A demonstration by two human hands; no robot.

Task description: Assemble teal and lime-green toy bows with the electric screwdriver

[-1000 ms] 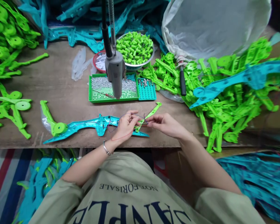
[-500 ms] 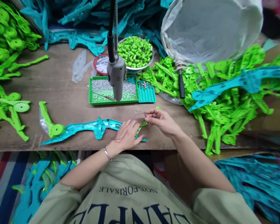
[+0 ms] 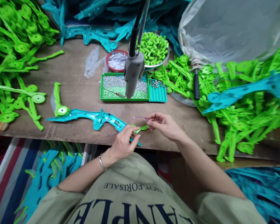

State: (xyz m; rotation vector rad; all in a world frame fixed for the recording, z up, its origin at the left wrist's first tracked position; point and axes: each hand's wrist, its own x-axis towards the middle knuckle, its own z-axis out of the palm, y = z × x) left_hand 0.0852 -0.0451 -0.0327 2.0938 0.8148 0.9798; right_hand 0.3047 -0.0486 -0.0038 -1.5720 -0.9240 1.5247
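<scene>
A teal plastic bow body [image 3: 84,115] lies along the front of the wooden bench [image 3: 79,90], with a green limb and wheel [image 3: 59,105] at its left end. My left hand [image 3: 122,142] rests on its right end, fingers pinching near a small green piece [image 3: 141,128]. My right hand [image 3: 164,125] pinches a thin purple wire [image 3: 135,119] that loops from the bow body to my fingertips. Both hands are close together at the bench's front edge.
A grey electric screwdriver [image 3: 133,73] hangs over a green screw tray [image 3: 112,97] and a small teal tray [image 3: 158,93]. Behind stand a bowl of green rollers [image 3: 154,48] and a red basket [image 3: 116,59]. Heaps of green parts [image 3: 235,102] and teal parts [image 3: 95,12] surround the bench.
The view has shifted, so everything sits further right. My left hand went from flat on the bow's end to pinching at it; my right hand still holds the wire.
</scene>
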